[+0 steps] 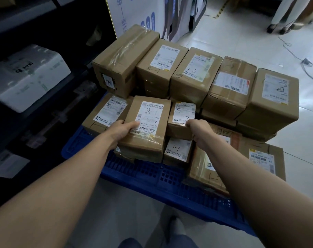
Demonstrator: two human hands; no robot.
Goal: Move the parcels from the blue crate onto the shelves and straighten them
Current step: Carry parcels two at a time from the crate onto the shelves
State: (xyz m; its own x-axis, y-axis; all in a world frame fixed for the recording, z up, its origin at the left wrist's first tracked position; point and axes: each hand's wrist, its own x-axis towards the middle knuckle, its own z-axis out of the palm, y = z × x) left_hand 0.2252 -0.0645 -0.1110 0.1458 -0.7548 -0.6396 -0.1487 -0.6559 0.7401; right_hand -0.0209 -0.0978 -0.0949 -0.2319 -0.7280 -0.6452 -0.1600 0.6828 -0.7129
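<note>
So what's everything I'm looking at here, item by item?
Cardboard parcels with white labels: more than ten, brown, stacked on the crate.
Perforated plastic crate: one, blue, on the floor under the parcels.
Foam box: one, white, on the shelving at left.
Metal shelving: one unit, dark, left side.
Printed board: one, white with blue print, behind the stack.
Cable: one, grey, on the pale floor tiles, upper right.
Left hand: one, grips the parcel marked 8-1.
Right hand: one, grips the small parcel marked 1-7.
</note>
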